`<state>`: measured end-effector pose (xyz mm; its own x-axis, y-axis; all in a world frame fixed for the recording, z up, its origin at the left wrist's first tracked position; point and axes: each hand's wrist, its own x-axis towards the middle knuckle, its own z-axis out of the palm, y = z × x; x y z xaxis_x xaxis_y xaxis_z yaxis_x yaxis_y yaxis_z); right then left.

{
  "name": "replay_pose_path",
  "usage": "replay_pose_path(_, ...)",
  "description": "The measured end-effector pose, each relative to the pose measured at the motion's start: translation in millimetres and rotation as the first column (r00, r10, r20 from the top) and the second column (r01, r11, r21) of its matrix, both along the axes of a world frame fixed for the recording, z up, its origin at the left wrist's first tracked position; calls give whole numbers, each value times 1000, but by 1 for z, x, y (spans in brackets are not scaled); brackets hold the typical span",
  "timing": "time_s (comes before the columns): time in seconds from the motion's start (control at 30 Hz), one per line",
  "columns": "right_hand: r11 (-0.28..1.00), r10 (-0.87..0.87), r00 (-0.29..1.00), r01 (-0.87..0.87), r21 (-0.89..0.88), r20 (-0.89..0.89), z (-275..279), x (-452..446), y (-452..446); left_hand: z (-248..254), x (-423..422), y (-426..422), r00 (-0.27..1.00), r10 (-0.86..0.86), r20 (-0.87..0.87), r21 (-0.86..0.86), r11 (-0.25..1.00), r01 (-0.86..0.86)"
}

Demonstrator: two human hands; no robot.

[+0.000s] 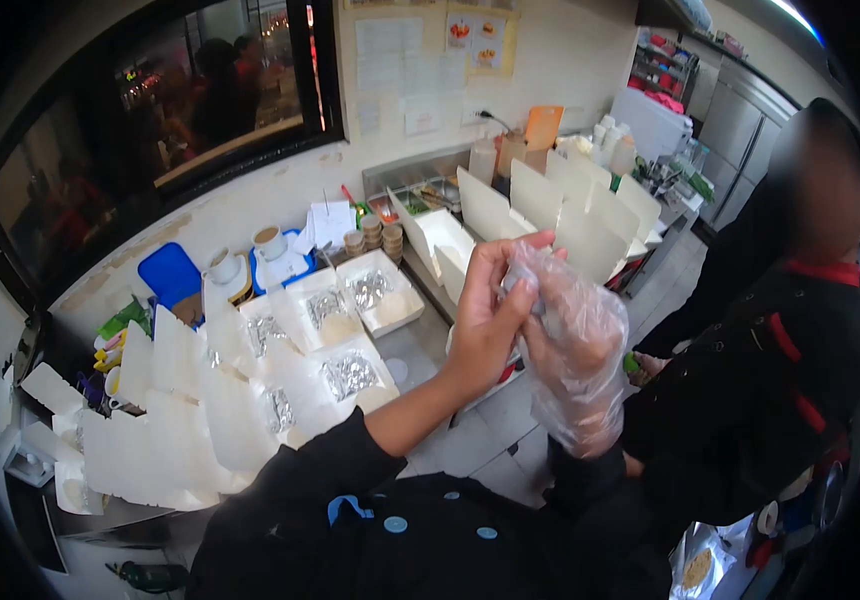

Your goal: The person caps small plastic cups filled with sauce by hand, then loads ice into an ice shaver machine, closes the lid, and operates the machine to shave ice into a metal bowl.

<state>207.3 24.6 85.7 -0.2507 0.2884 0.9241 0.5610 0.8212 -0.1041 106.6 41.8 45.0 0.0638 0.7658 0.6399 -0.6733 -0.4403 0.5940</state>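
My bare left hand (490, 305) is raised in front of my chest, its fingers closed on the clear plastic glove (590, 375) at the fingertips of my right hand (585, 330). The loose, wrinkled glove covers my right hand down to the wrist. Inside it the fingers look bent, and nothing else shows in them. Beyond and left of my hands, open white boxes (398, 312) hold foil packets (348, 374) and rice (335, 328).
More open boxes (550, 200) stand on the back counter. Stacked small cups (391, 240), a blue tray (302, 268) and white cups (270, 242) line the wall. A person in dark clothes (760, 370) stands close on the right, a green item in one hand (647, 370).
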Motion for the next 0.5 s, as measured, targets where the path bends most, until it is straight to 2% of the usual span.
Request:
replay_pose_path(0.07,999,-31,998,32,-9,55,-9,5,7,-13,-8,16,996,-26,-85,-11,1000,25)
replay_pose_path(0.1,999,-33,998,34,-15,59,-14,8,12,-15,-18,22,976,-15,-218,-76,997,-2)
replay_pose_path(0.2,1000,-24,994,24,3,104,-41,18,30,-14,-49,35,774,-256,-579,-218,963,155)
replay_pose_path(0.23,994,-36,993,47,-97,109,-61,17,32,-27,-50,42,775,-184,-604,-206,976,71)
replay_pose_path(0.27,989,-52,993,66,-130,109,-76,16,32,-44,-55,52,672,-132,-729,-155,988,25)
replay_pose_path(0.33,976,-82,990,103,-194,115,-97,16,28,-83,-70,76,416,-13,-909,-31,999,-35)
replay_pose_path(0.43,930,-146,986,163,-328,75,-129,23,11,-138,-89,98,18,160,-987,156,977,-148)
replay_pose_path(0.5,892,-119,991,133,-432,60,-152,24,2,-175,-89,110,71,238,-969,209,936,-282)
